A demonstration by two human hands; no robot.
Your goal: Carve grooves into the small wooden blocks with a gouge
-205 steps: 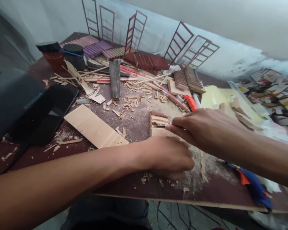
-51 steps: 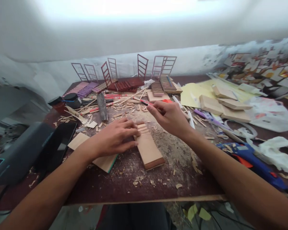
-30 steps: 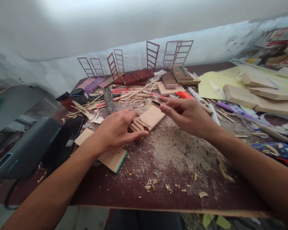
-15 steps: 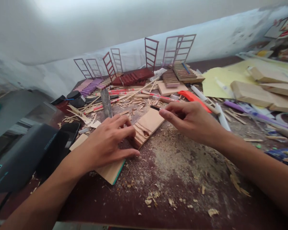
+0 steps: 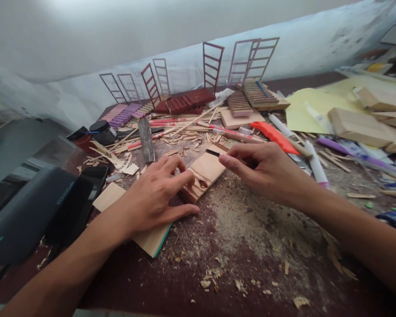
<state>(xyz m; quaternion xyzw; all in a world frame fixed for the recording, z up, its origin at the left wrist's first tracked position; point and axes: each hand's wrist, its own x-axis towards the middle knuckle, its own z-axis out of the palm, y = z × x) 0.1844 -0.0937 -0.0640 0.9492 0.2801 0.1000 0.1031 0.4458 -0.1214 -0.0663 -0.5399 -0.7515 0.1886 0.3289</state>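
A small light wooden block (image 5: 205, 171) with carved steps at its near end lies on the dark red table (image 5: 237, 264). My left hand (image 5: 155, 196) presses on the block's left end, fingers spread over it and over a flat board (image 5: 145, 233) beneath my palm. My right hand (image 5: 260, 169) holds a thin black-tipped cutting tool (image 5: 214, 152), its tip just above the block's far edge.
Sawdust and wood chips cover the table. A phone (image 5: 86, 185) and a dark case (image 5: 23, 211) lie at the left. Small red frames (image 5: 213, 64), slatted pieces, sticks, an orange tool (image 5: 272, 134) and wooden blocks (image 5: 359, 125) crowd the back and right.
The view has shifted slightly downward and closer. My left hand has settled a little lower on the block; my right hand with the tool stays above the block's far edge.
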